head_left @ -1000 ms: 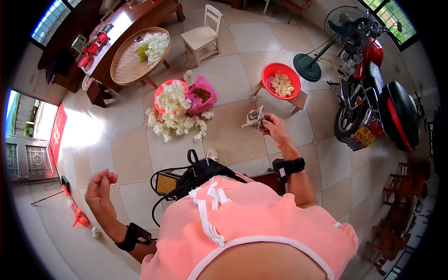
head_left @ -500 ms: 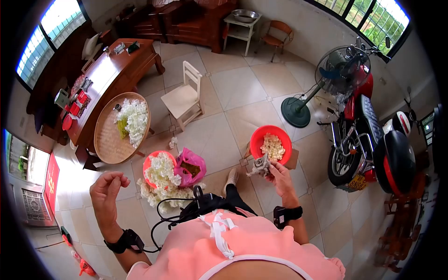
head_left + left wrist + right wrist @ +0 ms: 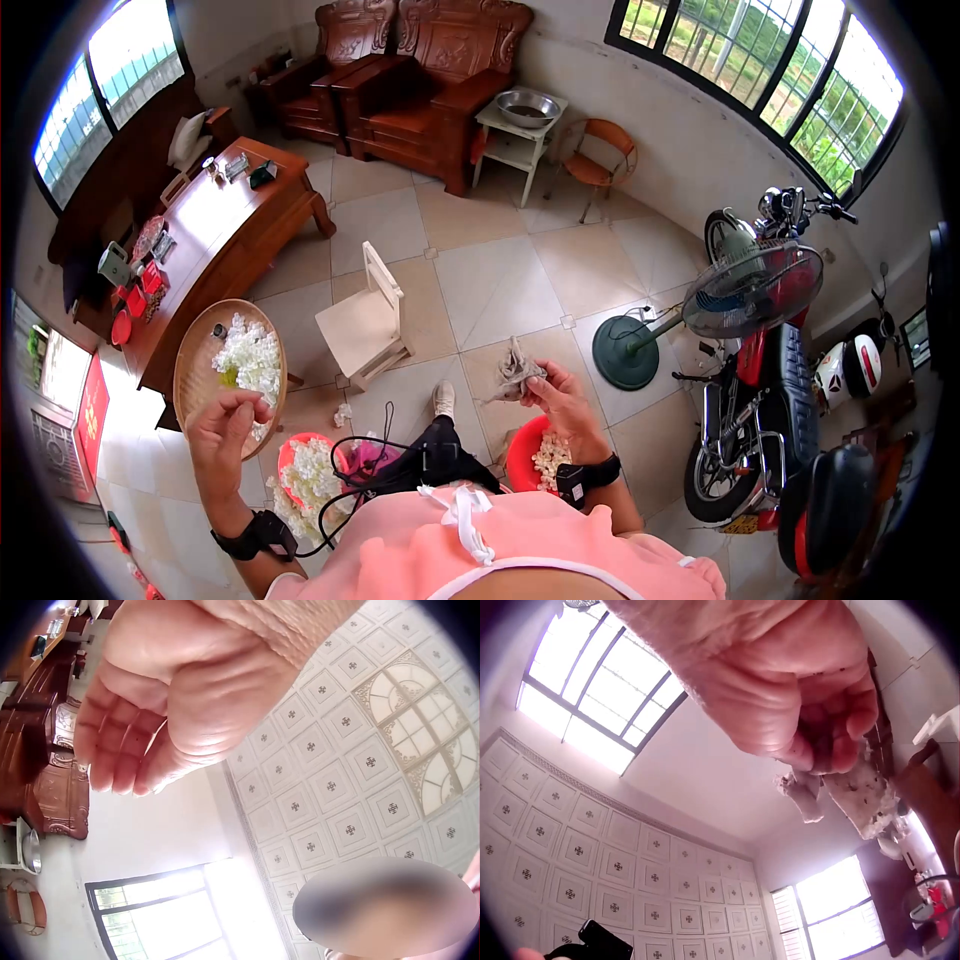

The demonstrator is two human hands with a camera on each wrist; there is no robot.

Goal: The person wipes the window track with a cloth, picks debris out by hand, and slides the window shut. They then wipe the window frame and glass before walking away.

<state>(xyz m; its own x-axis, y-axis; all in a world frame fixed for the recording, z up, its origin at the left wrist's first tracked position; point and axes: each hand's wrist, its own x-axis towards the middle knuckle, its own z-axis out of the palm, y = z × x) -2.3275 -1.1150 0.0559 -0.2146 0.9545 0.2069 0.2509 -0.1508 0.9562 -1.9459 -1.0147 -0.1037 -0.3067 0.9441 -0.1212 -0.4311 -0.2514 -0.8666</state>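
Observation:
My right hand (image 3: 567, 408) is raised in front of the body and pinches a crumpled greyish rag (image 3: 517, 372) between thumb and fingers. Close up in the right wrist view, the rag (image 3: 862, 799) hangs in ragged flaps with dark specks on it. My left hand (image 3: 226, 430) is held up on the other side, its fingers loosely bent and nothing in them. From the head camera it overlaps the edge of a round woven tray (image 3: 200, 370) bearing white flowers (image 3: 248, 355). Below the right forearm, a red basin (image 3: 522, 455) of pale petals (image 3: 552, 458) is partly hidden.
A small cream chair (image 3: 365, 325) stands ahead. Near my feet are a red basin heaped with white flowers (image 3: 312, 478) and a pink bag (image 3: 375, 455), with black cables (image 3: 350, 480) hanging over them. A standing fan (image 3: 750, 290) and a motorcycle (image 3: 760, 420) are on the right.
The view has tipped up and forward, bringing the wooden armchairs in. My right hand with the rag has passed beyond the petal basin. The left hand stays raised with no hold.

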